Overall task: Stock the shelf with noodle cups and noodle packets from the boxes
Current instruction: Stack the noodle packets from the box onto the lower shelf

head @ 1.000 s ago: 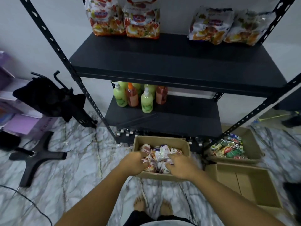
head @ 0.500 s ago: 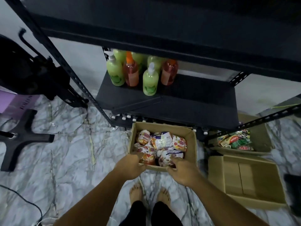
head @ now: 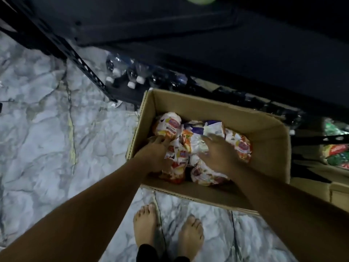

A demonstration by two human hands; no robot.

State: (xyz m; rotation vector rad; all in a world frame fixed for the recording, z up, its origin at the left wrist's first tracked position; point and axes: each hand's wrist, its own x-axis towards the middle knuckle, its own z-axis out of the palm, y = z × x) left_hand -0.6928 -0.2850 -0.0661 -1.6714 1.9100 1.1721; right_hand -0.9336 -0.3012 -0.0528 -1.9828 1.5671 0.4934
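Centre of frame: both my hands are now inside the open brown cardboard box (head: 207, 108), apart, among crumpled white-and-orange noodle packets (head: 168, 125). My right hand (head: 217, 154) lies spread on the pile. My left hand (head: 154, 156) touches a packet, but I cannot tell whether it grips. Half a second ago both were at the near rim, so picking resumes. The black metal shelf (head: 188, 44) looms closer in the upper frame.

The floor (head: 47, 129) is pale grey marble with dark veins and one yellowish streak. A black metal post (head: 75, 59) pierced with holes slants across the upper left; the dark shelf (head: 207, 44) fills the top. Clear bottles (head: 132, 80) with white caps sit beneath it. The light is dim.
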